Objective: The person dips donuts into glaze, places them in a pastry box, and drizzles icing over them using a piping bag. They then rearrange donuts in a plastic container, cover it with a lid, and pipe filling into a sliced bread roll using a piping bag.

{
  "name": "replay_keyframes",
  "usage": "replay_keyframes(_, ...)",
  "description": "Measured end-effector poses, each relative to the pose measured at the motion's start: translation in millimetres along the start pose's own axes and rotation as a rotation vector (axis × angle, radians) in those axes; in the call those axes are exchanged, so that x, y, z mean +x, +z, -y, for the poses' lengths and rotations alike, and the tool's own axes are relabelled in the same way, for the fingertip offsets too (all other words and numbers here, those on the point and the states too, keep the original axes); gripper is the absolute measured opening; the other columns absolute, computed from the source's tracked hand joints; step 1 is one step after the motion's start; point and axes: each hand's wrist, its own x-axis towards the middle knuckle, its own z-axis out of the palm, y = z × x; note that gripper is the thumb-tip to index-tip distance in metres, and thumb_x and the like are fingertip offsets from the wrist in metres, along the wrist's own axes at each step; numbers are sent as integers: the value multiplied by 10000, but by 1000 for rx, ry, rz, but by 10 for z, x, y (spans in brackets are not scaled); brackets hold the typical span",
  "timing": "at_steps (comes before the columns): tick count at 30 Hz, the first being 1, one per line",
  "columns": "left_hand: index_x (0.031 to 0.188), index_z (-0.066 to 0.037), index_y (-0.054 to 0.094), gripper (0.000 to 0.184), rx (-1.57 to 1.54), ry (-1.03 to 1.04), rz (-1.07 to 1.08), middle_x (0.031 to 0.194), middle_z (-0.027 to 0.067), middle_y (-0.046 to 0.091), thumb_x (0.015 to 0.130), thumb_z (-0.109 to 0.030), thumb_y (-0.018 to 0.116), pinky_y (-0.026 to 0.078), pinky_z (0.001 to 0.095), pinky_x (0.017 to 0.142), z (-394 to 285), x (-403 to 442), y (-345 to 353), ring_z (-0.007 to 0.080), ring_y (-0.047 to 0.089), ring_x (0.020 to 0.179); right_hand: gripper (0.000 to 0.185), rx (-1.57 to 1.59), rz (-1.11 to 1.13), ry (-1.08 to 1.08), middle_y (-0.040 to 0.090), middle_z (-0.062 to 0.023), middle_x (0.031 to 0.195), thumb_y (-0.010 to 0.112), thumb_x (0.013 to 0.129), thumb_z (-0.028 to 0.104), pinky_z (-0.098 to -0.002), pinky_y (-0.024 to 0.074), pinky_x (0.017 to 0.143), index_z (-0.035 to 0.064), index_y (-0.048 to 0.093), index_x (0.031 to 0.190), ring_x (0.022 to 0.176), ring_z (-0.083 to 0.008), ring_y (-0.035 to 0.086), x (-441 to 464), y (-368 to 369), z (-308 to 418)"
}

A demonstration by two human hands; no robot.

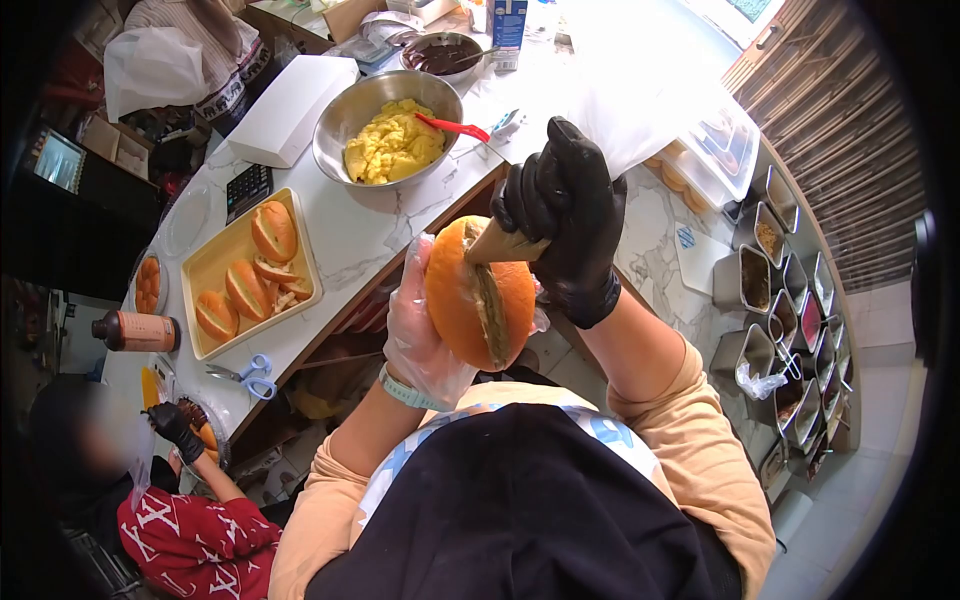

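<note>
My left hand (422, 325), in a transparent plastic glove, is wrapped round a split bun (450, 300) with a glossy orange-brown crust. A greenish-brown filling (491, 315) lines the long slit in the bun. My right hand (563, 225), in a black glove, is closed round a piping bag (505, 243). The bag's tip touches the upper end of the slit, and its translucent upper part (625, 125) rises behind the hand. Some fingers of my left hand are hidden behind the bun.
A tray (192, 300) of cut buns, blue scissors (258, 377) and a steel bowl (330, 150) with yellow filling and a red spatula (455, 126) stand on the left counter. Metal containers (742, 280) line the right side. A co-worker in a red sweater (190, 535) is at lower left.
</note>
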Motion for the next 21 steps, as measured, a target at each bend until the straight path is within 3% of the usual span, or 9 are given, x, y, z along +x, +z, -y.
replay_keyframes(4, 1225, -72, 417, 568, -30, -10, -38, 1100, 178, 530, 885, -524, 363, 487, 492, 777, -4, -12, 28, 325, 548, 985, 380, 135, -38, -21, 316, -13, 420, 504, 883, 196, -275, 287, 383, 89, 381, 540, 338, -111, 306, 68, -11, -41)
replay_keyframes(7, 1238, -53, 407, 584, -36, -12, -1, 1142, 188, 509, 889, -519, 355, 484, 490, 791, 0, -21, 23, 327, 544, 997, 367, -2, -36, -12, 250, 13, 441, 435, 893, 243, -290, 330, 450, 138, 335, 555, 371, -117, 296, 95, -5, -21)
replay_keyframes(21, 1274, -21, 367, 602, -29, -17, -46, 1205, 211, 468, 905, -495, 326, 496, 485, 792, -22, -25, 64, 327, 538, 1020, 338, 32, -113, -11, 250, 14, 450, 451, 874, 246, -291, 331, 444, 141, 343, 572, 377, -119, 307, 198, -17, -35)
